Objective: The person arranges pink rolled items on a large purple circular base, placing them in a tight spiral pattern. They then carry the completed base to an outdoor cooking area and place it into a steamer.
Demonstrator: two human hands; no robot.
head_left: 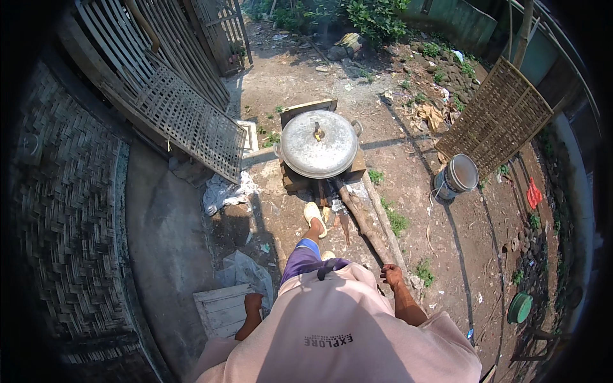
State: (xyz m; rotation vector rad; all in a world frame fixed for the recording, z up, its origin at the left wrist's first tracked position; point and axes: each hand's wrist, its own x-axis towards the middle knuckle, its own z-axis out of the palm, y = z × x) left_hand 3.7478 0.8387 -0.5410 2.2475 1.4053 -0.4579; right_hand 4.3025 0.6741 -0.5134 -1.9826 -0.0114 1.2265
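Observation:
A large round metal pot with a domed lid [319, 144] sits ahead of me over a fire spot. A long log [365, 225] runs from under it toward me, on the right. My right hand [391, 274] hangs at my side over the log's near end, its fingers curled and nothing showing in them; I cannot tell whether it touches the wood. My left hand [253, 301] hangs low on the other side, above white boards [222, 310] and beside a crumpled plastic sheet [246, 271]. Its fingers are mostly hidden.
Bricks [295, 181] support the pot. A bucket [457, 176] stands at right before a leaning woven bamboo panel [495, 118]. Another woven panel [188, 115] leans at left, near a white cloth [227, 193]. A green container [520, 307] lies far right; a woven wall [70, 242] borders the left.

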